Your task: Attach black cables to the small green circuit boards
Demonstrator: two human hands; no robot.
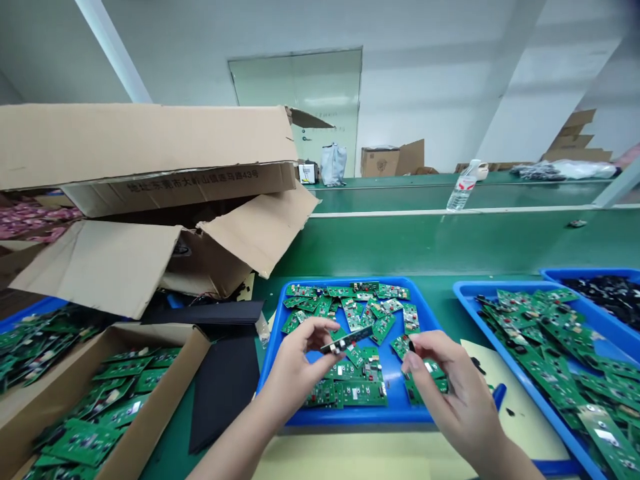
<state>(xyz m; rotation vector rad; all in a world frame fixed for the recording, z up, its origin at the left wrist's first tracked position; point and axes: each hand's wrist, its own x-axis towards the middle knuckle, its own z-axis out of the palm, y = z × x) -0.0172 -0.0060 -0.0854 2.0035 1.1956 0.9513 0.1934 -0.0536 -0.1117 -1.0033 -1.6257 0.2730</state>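
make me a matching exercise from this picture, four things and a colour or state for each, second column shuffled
1. left hand
2. middle tray
3. bottle
4. right hand

A. see-through, with a label
B. pinching a small dark piece
C. holding a circuit board
D. blue

Pairs: 1-C, 2-D, 3-A, 4-B
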